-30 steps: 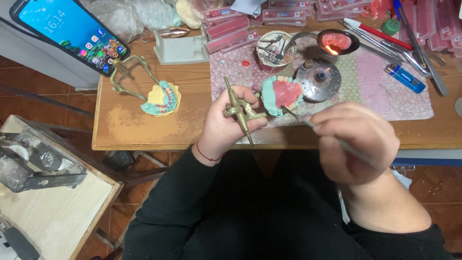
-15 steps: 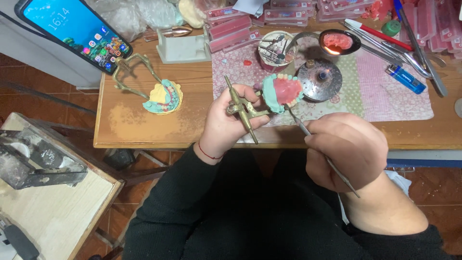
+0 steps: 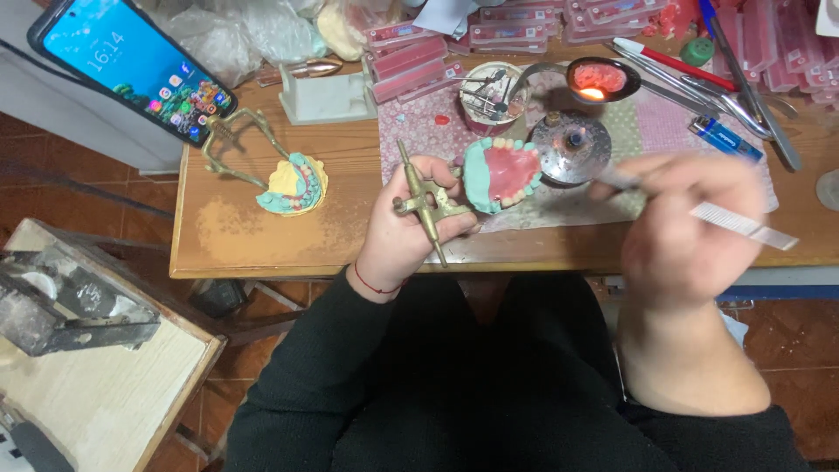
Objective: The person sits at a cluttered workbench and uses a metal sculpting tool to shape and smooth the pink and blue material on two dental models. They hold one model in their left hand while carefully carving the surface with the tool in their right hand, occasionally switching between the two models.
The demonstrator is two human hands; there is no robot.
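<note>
My left hand [image 3: 411,232] grips a brass articulator frame [image 3: 422,199] that carries a teal dental cast with pink wax and a row of teeth [image 3: 501,174]. It is held over the wooden table's front edge. My right hand [image 3: 690,227] is blurred and holds a thin metal wax instrument [image 3: 743,225], its tip pointing toward a small lit burner [image 3: 572,144]. Behind the burner a spoon of red wax [image 3: 601,79] glows over a flame.
A second brass articulator with a yellow and teal cast [image 3: 293,183] lies on the wooden table [image 3: 262,240] at left. A phone [image 3: 131,65] leans at back left. Pink tooth boxes [image 3: 411,57], metal tools [image 3: 743,96], a blue lighter [image 3: 718,138] sit behind. A low side table [image 3: 105,385] stands at left.
My right hand has swung the instrument from the cast, down toward my lap, then up and right toward the burner. My left hand keeps the articulator nearly still.
</note>
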